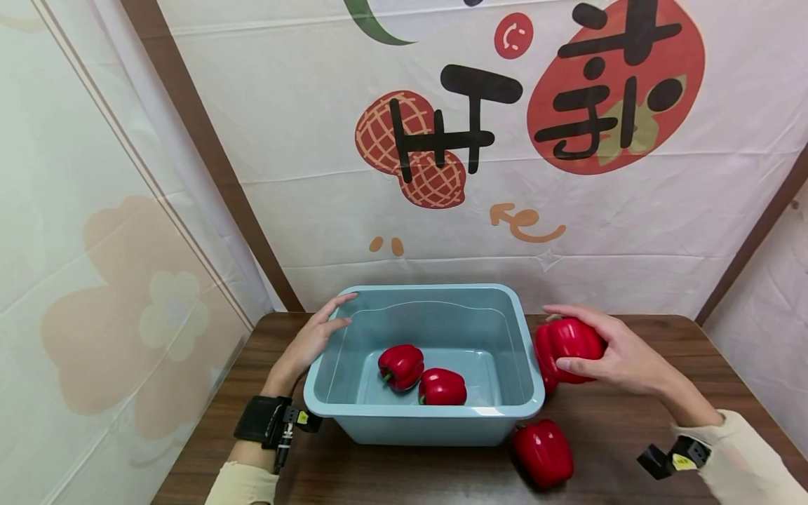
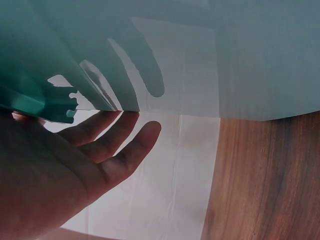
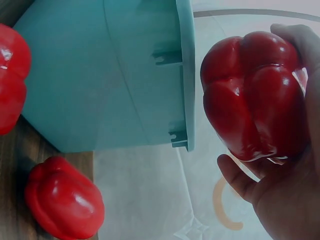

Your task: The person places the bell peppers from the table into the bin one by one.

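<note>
A light blue plastic basin (image 1: 435,429) stands on the table with two red bell peppers, one (image 1: 401,367) beside the other (image 1: 443,387), on its floor. My left hand (image 1: 311,342) rests at the basin's left rim, thumb and a finger over the edge. In the left wrist view, the other fingers (image 2: 132,150) reach loosely to the outer wall. My right hand (image 1: 631,361) grips a bell pepper (image 3: 255,95) just outside the right rim, its thumb on the near side. Below that, another pepper (image 1: 548,370) shows partly, mostly hidden behind the held one.
One more bell pepper (image 1: 543,454) lies on the wooden table (image 1: 621,456) by the basin's front right corner. A printed cloth (image 1: 303,140) hangs right behind the table, and another cloth (image 1: 113,337) closes off the left side.
</note>
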Demonstrator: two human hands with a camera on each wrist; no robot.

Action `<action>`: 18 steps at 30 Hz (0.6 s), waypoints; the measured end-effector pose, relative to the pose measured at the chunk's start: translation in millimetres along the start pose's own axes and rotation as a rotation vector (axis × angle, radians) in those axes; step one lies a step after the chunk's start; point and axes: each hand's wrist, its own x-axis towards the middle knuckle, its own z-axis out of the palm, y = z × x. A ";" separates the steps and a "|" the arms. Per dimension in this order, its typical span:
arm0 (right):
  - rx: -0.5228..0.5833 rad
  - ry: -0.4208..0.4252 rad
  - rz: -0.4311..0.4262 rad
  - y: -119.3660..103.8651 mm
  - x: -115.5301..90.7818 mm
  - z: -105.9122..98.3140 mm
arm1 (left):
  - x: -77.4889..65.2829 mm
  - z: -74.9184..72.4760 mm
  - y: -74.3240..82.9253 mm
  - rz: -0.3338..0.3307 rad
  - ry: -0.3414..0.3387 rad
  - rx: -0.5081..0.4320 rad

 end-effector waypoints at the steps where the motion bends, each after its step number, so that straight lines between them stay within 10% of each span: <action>1: -0.003 -0.001 0.001 -0.7 0.8 0.1 | -0.1 -0.2 0.0 0.003 -0.002 0.002; 18: 0.009 -0.026 -0.022 -9.1 18.6 10.1 | -1.1 -0.1 1.8 0.001 -0.005 0.012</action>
